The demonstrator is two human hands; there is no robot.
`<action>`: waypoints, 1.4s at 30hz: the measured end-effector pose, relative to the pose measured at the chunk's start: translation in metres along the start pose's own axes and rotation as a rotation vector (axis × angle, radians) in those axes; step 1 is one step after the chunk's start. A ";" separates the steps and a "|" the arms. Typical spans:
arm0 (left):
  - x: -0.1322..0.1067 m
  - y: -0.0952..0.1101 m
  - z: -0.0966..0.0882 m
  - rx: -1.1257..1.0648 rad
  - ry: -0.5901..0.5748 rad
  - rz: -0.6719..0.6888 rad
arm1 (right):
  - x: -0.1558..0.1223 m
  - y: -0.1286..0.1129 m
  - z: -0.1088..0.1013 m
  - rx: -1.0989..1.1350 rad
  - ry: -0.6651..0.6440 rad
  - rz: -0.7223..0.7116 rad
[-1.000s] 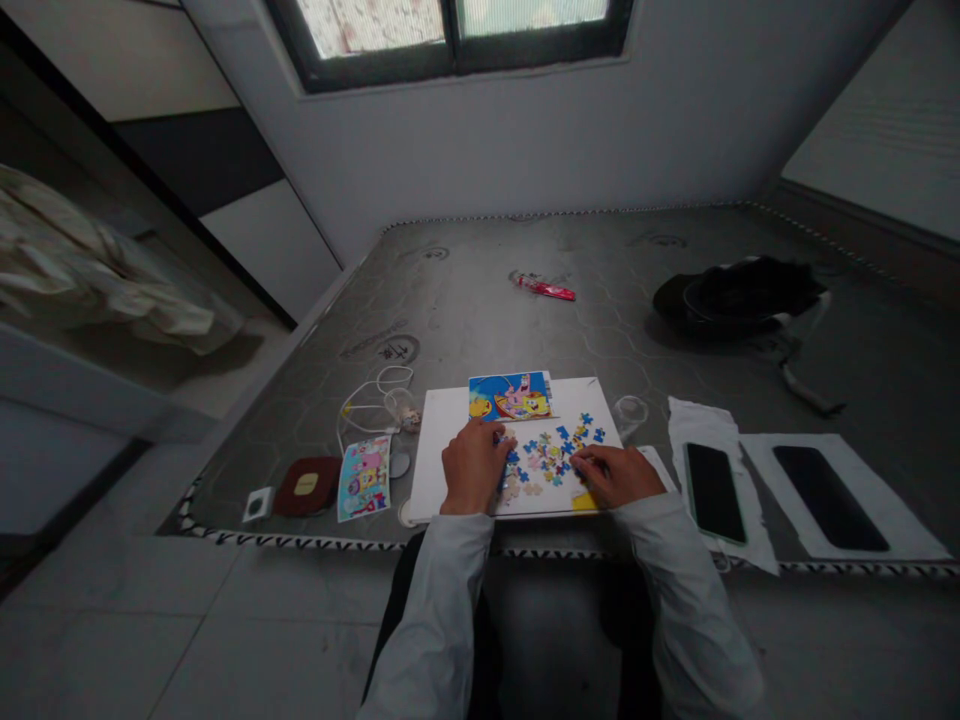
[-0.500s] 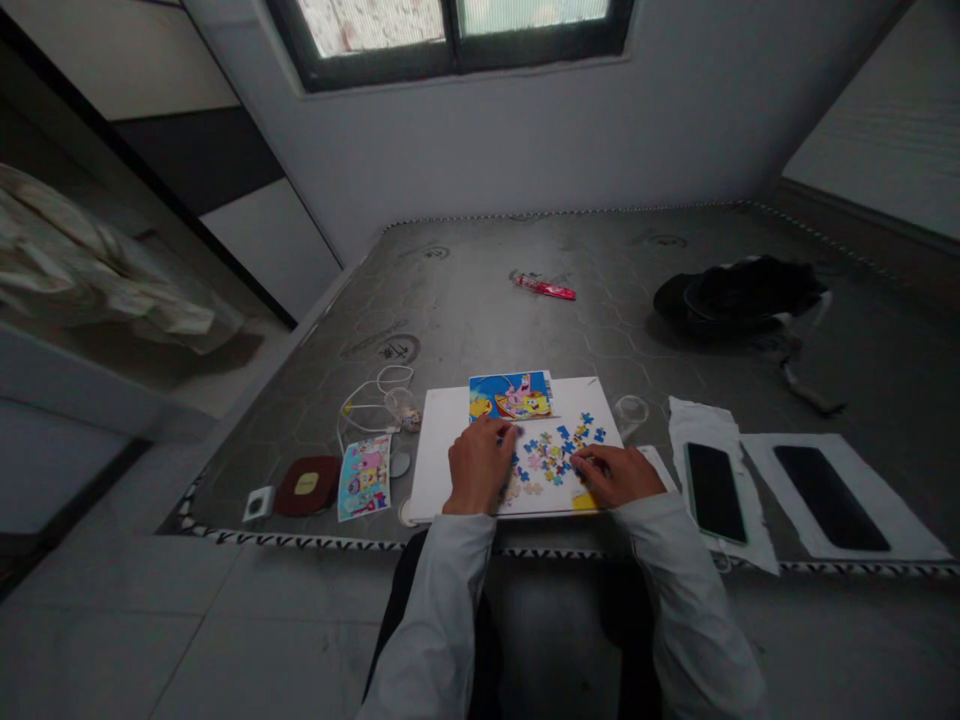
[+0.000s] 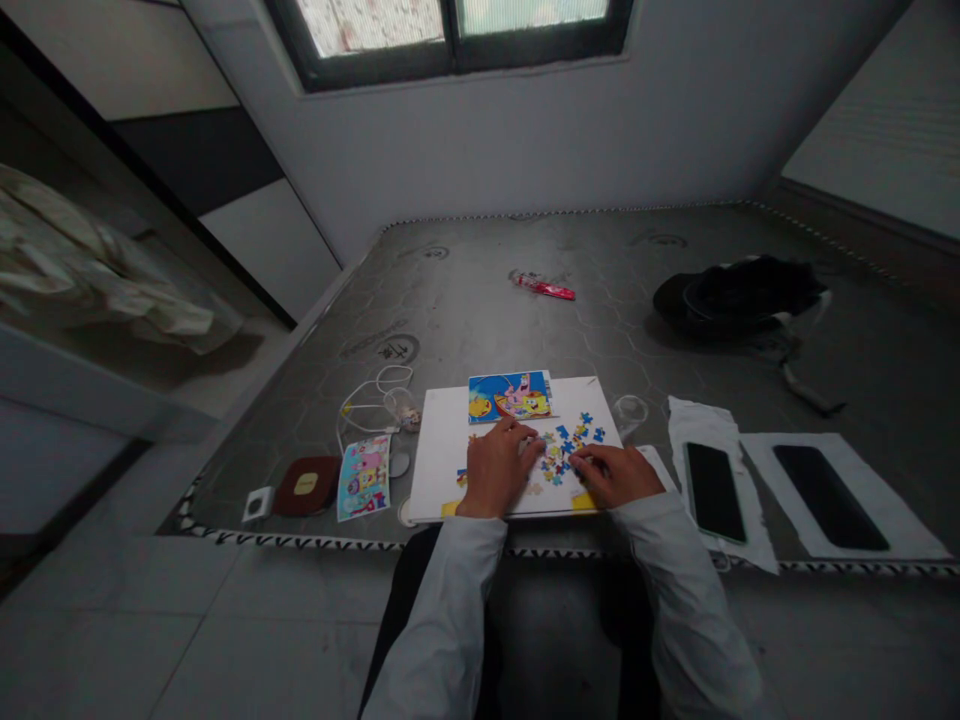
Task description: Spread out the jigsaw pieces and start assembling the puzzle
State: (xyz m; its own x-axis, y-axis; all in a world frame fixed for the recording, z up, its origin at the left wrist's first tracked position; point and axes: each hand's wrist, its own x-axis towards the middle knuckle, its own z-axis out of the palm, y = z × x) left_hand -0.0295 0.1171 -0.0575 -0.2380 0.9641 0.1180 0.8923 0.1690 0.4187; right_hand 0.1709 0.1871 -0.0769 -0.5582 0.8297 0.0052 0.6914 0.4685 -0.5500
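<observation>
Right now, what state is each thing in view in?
Left hand, palm down on the puzzle pieces, fingers extended.
Right hand, fingers curled at the pieces; grip unclear.
Puzzle pieces, loose, scattered on the white board.
Picture card, flat at the board's far edge.
Nearer phone, face up, screen dark.
Farther phone, face up, screen dark.
Window, shut.

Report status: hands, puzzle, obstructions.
Left hand flat over loose puzzle pieces on white board. Right hand at pile's edge, grip unclear. Reference picture lies just beyond.
</observation>
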 end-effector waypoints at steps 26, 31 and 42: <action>0.000 -0.018 -0.026 0.125 0.000 -0.171 | 0.005 -0.012 0.029 -0.143 0.181 -0.170; -0.002 -0.028 -0.035 0.110 -0.038 -0.229 | 0.004 -0.008 0.027 -0.113 0.192 -0.195; -0.003 -0.030 -0.043 0.120 -0.130 -0.286 | 0.004 -0.007 0.026 -0.102 0.169 -0.187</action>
State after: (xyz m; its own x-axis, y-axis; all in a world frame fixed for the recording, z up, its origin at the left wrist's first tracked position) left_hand -0.0720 0.1003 -0.0318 -0.4410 0.8910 -0.1078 0.8373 0.4517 0.3080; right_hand 0.1514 0.1793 -0.0950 -0.6022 0.7606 0.2426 0.6307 0.6396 -0.4394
